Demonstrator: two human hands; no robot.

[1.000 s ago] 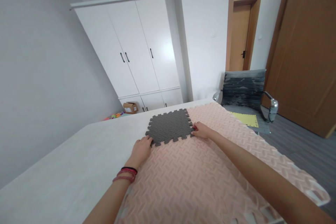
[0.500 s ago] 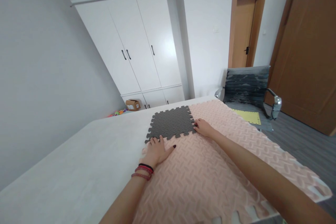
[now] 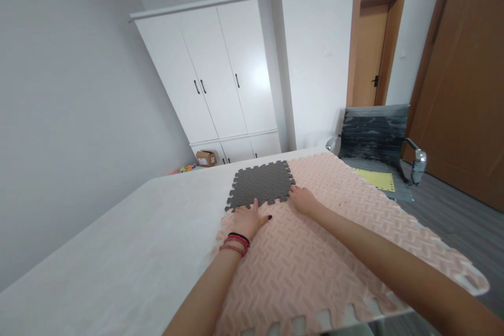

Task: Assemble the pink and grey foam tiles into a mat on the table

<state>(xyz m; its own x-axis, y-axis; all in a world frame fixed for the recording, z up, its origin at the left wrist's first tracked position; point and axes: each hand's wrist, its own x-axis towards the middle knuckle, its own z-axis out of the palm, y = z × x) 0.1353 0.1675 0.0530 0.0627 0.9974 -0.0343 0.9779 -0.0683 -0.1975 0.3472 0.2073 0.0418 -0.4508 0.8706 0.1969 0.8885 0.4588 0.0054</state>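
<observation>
Middle of the frame, grey tile (image 3: 262, 184): a dark, matt charcoal square, lying flat, seen at a slant; its face carries a fine raised pattern of short slanting ridges.
Grey teeth: stubby knobs with notches between them run around the border; those on the left and far sides stand out sharply against white.
Pink mat (image 3: 299, 262): pale peach-pink, from the middle down to the lower edge and off to the right, with a bolder raised weave of slanting bars; it borders the grey tile on the near and right sides. Whether the teeth there are locked in, I cannot tell.
Pink edge: knobs and gaps at the lower edge of the frame, white showing through some gaps; a looped corner juts out at lower right.
Left hand (image 3: 247, 222): palm down, fingers spread at the tile's near edge, thumb out over the pink, its nail dark; red bands and a black one circle the wrist.
Right hand (image 3: 303, 200): fingers bent at the tile's near right corner, touching it; I cannot tell whether they pinch it.
Desk (image 3: 129, 241): white, bearing both, broad at lower left.
Chair (image 3: 374, 134): right of the frame, yellow sheet (image 3: 376, 179) on its seat.
</observation>
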